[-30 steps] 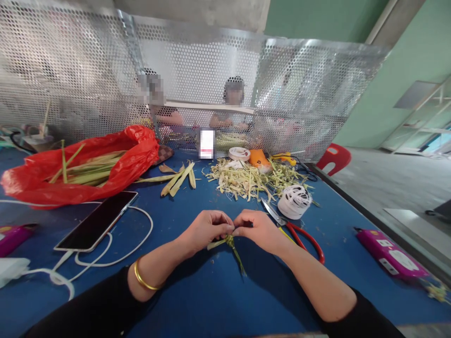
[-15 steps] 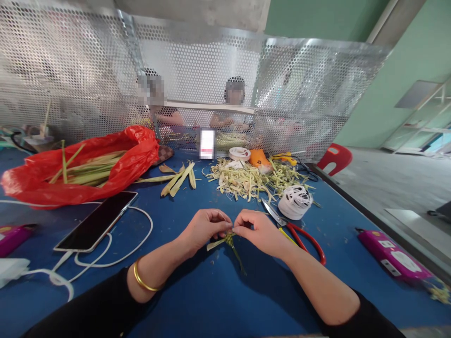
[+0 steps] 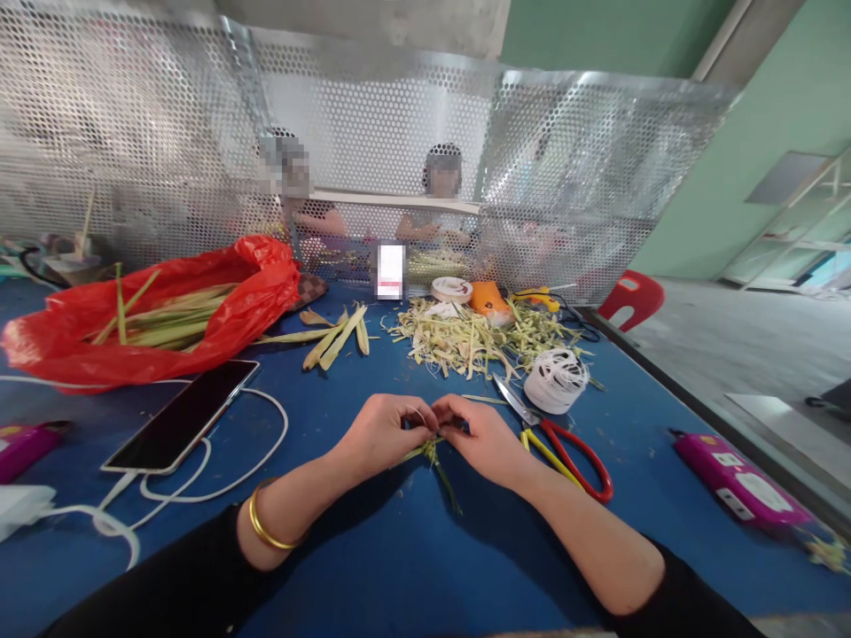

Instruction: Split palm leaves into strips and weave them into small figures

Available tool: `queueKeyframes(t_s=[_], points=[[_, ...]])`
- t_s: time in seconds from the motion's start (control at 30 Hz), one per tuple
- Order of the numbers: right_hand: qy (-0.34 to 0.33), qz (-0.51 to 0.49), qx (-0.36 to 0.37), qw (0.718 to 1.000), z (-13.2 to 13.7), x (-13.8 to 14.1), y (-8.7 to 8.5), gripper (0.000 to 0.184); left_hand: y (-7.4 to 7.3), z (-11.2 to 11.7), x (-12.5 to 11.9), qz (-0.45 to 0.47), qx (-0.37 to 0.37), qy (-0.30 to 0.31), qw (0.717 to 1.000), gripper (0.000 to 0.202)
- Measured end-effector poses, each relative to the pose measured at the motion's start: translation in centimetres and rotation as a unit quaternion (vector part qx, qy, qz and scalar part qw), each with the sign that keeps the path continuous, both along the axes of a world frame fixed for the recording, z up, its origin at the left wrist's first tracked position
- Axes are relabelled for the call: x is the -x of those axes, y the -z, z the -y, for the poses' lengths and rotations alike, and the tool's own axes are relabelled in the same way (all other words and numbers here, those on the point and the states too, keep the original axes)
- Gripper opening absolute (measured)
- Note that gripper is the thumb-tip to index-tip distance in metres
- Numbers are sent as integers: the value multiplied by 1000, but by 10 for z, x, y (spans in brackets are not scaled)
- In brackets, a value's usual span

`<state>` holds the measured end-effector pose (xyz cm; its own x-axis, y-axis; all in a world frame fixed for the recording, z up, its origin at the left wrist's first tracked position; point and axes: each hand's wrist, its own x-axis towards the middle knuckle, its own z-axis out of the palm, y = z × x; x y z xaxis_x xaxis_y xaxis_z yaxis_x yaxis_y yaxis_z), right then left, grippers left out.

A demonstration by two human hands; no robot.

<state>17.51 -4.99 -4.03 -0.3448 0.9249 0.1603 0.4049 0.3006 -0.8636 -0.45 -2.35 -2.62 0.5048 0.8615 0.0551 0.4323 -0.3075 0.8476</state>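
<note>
My left hand (image 3: 382, 432) and my right hand (image 3: 480, 437) meet fingertip to fingertip just above the blue table (image 3: 372, 567). Both are closed in a pinch on a small bundle of green-yellow leaf strips (image 3: 431, 454), whose thin stem trails toward me onto the table. A gold bangle (image 3: 261, 526) circles my left wrist. Red-handled scissors (image 3: 558, 441) lie right beside my right hand.
A red plastic bag (image 3: 152, 319) of long leaves lies at the left. A phone (image 3: 183, 416) with a white cable sits near my left arm. Leaf trimmings (image 3: 465, 337), a white string spool (image 3: 556, 379) and a tape roll (image 3: 451, 289) lie ahead. Two people sit behind the perforated metal screen (image 3: 372, 151).
My two hands have drawn closer together and shifted slightly left on the leaf bundle. Everything else on the table stays put.
</note>
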Motion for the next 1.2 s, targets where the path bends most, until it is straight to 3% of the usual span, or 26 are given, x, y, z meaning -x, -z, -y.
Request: queueKeyframes(t_s=[0.2, 0.37, 0.53, 0.93, 1.03, 1.2], points=[[11, 19, -5, 1000, 2, 0, 0, 19, 3, 1, 2, -39, -114, 14, 993, 18], [16, 17, -10, 1000, 1, 2, 0, 28, 6, -2, 2, -34, -114, 20, 993, 15], [25, 22, 15, 999, -1, 2, 3, 21, 5, -3, 1, -37, -117, 21, 992, 14], [22, -15, 48, 999, 2, 7, 7, 26, 12, -1, 5, -127, -291, -11, 948, 19], [18, -34, 73, 997, 2, 8, 6, 30, 15, -2, 4, -136, -311, -28, 940, 19], [24, -63, 99, 993, 1, 10, 4, 18, 20, -5, 3, -129, -306, -28, 943, 19]])
